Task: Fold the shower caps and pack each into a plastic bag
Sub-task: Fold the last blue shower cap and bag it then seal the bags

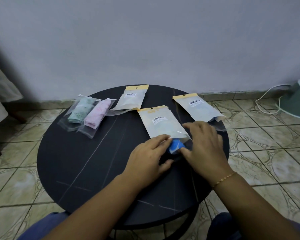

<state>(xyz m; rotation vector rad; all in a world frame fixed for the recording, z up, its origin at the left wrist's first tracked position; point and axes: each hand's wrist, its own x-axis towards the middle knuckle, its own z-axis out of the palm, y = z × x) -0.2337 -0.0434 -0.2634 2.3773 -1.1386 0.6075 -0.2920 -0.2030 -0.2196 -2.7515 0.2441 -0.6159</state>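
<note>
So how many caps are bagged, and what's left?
Done: green cap and pink cap sit bagged at far left. In hand: both hands, left and right, work the blue cap into the middle bag. Left: finishing it; the other two bags' contents are unclear.
</note>
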